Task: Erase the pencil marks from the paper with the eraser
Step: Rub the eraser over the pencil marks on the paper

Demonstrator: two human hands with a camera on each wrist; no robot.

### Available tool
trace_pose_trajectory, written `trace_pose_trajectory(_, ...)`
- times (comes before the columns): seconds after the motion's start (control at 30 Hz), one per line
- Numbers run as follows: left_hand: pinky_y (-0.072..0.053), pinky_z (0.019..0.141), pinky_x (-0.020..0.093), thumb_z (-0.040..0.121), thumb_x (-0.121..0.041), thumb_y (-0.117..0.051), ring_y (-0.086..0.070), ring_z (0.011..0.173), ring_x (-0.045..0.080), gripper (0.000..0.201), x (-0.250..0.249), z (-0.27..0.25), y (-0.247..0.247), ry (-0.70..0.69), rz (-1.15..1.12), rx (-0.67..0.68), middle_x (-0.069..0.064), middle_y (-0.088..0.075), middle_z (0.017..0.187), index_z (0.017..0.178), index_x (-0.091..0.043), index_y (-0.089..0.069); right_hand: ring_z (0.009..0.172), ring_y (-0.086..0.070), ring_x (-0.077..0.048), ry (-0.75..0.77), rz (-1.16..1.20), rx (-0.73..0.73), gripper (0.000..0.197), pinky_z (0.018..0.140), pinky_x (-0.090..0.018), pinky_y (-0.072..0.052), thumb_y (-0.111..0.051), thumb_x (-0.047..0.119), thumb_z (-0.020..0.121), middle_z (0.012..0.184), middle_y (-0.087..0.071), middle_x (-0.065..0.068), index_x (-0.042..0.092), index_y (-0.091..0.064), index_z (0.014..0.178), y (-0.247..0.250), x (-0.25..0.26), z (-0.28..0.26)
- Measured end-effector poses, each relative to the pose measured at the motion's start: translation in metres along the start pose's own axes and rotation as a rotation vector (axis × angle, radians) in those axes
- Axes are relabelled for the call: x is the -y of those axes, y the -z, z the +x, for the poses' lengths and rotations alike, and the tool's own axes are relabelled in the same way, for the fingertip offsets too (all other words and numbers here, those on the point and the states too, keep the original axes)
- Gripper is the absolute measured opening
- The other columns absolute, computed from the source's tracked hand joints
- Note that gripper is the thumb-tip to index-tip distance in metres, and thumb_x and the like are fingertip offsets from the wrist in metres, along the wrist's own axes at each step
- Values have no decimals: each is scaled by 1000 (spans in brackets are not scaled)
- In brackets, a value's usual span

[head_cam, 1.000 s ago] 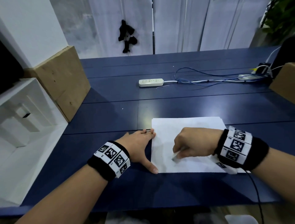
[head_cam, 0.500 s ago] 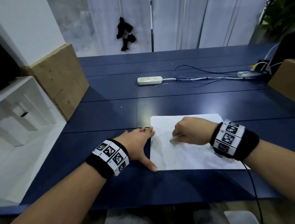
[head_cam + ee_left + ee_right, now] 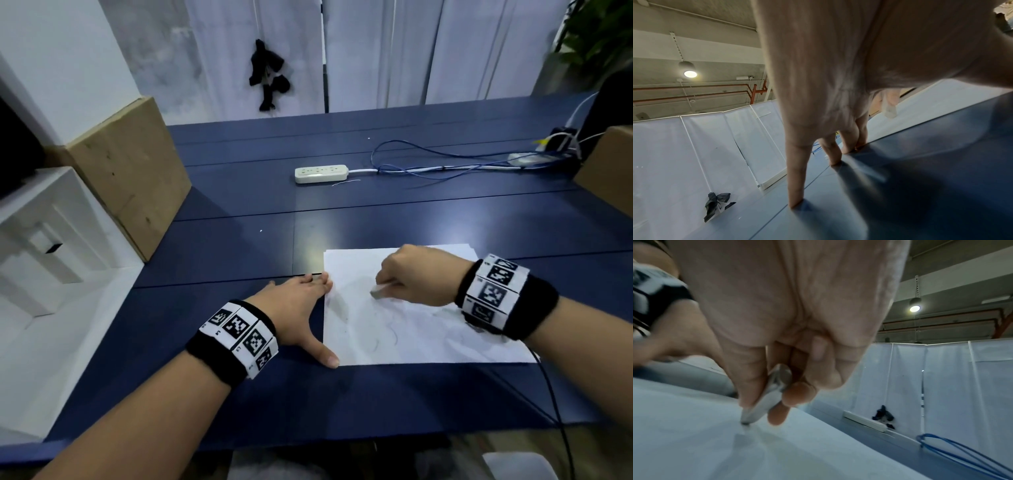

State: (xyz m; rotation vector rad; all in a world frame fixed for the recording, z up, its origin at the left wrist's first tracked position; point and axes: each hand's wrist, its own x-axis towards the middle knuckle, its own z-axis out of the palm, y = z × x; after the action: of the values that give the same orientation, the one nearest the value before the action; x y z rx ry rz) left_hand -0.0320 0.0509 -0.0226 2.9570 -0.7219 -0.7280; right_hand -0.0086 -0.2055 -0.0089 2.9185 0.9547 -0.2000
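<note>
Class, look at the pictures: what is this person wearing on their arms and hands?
Both forearms are bare, no sleeves or gloves. Each wrist has a black band ringed with white tiles printed with black square codes: left wristband, right wristband. A thin black cable trails from the right one.

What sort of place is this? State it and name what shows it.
Probably a makeshift work or recording area inside a large industrial hall, not a home. White fabric partition screens close off the dark blue table, the left wrist view shows a bare concrete ceiling with exposed pipes, and a power strip lies on the table.
</note>
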Motion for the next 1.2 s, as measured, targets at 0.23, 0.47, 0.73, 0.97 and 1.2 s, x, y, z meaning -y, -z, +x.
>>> trace_pose_trajectory(0.23,-12,120,60,47,-86,-74,5,151,5,146,-3,1,1,2,0,7,-20,9,164,159,-29,1,85,-61,-21,96,21,81,47,75,-40,-54,-44,60,91,84,-67,3,19,-66,85,0,15,-11)
trace_pose_trajectory(0.47,-14,120,60,47,-86,-74,5,152,6,147,-1,-1,0,-5,-7,3,-18,7,165,160,-27,1,87,-62,-28,133,-10,6,38,76,-42,-53,-45,46,99,87,-68,-4,18,-64,82,-5,28,-18)
trace_pose_trajectory(0.73,-13,120,60,48,-86,-73,6,151,5,147,-2,-2,1,-4,13,5,-19,9,164,159,-27,3,83,-62,-28,-16,-31,-18,41,72,-43,-55,-44,53,97,82,-66,-1,21,-61,78,-5,15,-9)
trace_pose_trajectory(0.97,-13,120,60,46,-88,-71,5,151,6,149,0,1,0,-4,-3,14,-20,9,164,160,-27,2,86,-59,-18,261,159,113,65,76,-36,-49,-27,67,84,89,-66,1,18,-68,97,-10,40,-38)
trace_pose_trajectory(1.2,-12,120,60,48,-87,-71,6,151,6,147,-2,-1,1,2,11,20,-19,10,164,159,-27,4,87,-63,-26,127,-30,31,39,73,-40,-53,-43,50,96,89,-68,0,19,-64,85,-5,33,-32)
